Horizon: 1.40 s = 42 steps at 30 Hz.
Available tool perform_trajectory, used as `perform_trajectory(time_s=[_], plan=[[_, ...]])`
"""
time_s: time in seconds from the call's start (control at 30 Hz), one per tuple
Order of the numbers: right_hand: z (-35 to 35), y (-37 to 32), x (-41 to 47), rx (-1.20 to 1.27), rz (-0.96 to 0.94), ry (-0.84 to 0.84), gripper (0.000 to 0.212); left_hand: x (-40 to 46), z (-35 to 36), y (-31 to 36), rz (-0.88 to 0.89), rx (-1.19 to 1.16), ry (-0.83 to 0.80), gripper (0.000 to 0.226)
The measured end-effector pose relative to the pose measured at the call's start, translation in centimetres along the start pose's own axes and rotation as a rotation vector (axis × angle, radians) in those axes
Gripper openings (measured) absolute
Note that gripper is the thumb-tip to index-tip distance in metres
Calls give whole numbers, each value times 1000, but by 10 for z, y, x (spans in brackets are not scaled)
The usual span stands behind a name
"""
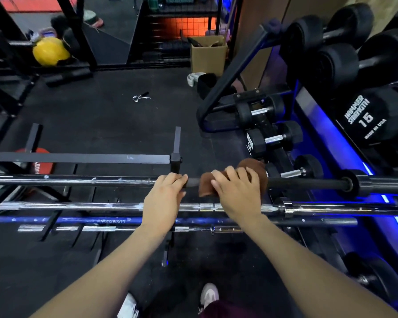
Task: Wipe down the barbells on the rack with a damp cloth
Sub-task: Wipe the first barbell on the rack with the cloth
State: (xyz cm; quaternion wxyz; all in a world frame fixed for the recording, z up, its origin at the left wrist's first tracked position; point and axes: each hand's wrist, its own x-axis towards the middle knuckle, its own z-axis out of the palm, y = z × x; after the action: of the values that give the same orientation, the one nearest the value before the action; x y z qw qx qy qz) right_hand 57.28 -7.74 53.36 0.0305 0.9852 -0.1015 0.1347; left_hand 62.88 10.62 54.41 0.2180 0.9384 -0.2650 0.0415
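Your fingers [230,174] on the right hand [237,191] are curled over the brown cloth [253,167], wrapping it round the top barbell [78,181], while the left hand [164,193] has its fingers hooked over the same bar just beside it, bare, steadying it. So both hands are closed on something: right on cloth plus bar, left on steel.

That bar sits at the far upper edge of the rack [176,143], running left to right, with its black sleeve collar [348,183] out toward the right end. Closer to you and lower down are a chrome barbell [90,205], then a blue barbell [55,220] and a shorter chrome bar [101,228].

Handling-wise, I'd guess the cloth is the easy part: soft, floppy, light, and it'll bunch up if you don't keep it wrapped all the way round. The bar is the opposite: long, rigid, heavy, and round, so it probably wants to roll in its cradle when you drag along it. Grip the shaft near the cloth like you're doing, not out at the sleeve. If the cloth really is damp, the steel could get slick.

Off to the right there's a dumbbell rack [313,125] with a Hammer Strength 15 [365,118], and a cardboard box [207,53] and loose spring collar [140,96] on the floor beyond.
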Motion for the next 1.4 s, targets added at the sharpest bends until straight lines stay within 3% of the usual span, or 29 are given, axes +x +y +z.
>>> perform_trajectory(time_s=[0.13,0.2,0.3,0.47,0.6,0.73,0.9,1.0,1.07,1.17,1.27,1.4], plan=[[-16,-6,44,45,91,-297,39,2,2,3,-16,1,-27,41],[-13,-6,42,4,114,-257,44,2,1,4,-23,-3,-34,41],[-4,-27,14,17,117,-44,36,-1,0,2,-30,-11,-7,42],[3,-57,11,115,50,51,32,0,0,-3,6,-6,18,45],[-7,-53,48,165,55,-216,38,3,-1,-6,13,-16,16,41],[-1,-55,13,137,22,-41,31,-1,0,-3,10,-10,8,41],[-1,-45,15,101,-22,11,32,3,1,-1,-6,30,-32,40],[-16,-37,44,131,-35,-261,34,7,-1,-1,-27,47,-79,47],[-14,-27,46,98,-22,-330,39,4,-4,-1,-34,56,-95,49],[-10,-5,24,-23,67,-188,49,-1,-5,-1,-24,50,-84,46],[-4,18,2,32,182,-172,55,2,-5,-1,-11,52,-68,47],[-4,11,1,99,268,-21,48,5,-1,-1,15,41,-14,47]])
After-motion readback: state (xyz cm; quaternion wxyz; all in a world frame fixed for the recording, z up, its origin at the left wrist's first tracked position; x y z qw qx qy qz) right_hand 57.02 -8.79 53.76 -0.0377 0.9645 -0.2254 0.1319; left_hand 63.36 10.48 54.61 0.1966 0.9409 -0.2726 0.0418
